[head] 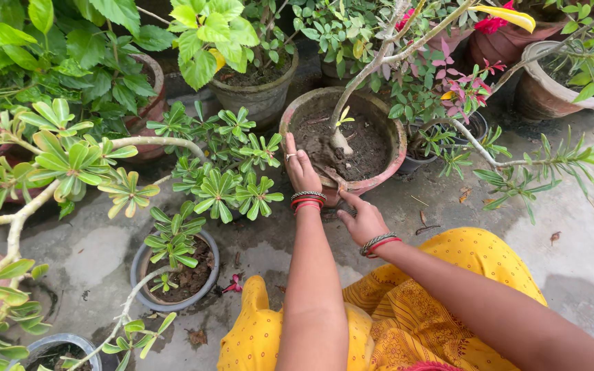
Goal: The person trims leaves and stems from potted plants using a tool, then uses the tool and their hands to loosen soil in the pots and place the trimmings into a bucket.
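Clay pot point(388, 134) with bare soil sits centre-far, left hand point(300, 170) flat-open on its near rim, right hand point(362, 218) loosely open just beside it.

No packages, labels, signs or screens show among the plants.

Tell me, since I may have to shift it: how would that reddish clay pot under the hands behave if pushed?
The clay pot is soil-filled, so probably heavy. Its tall leaning stem might make it tippy. The rim looks chipped by the right hand, so perhaps brittle.
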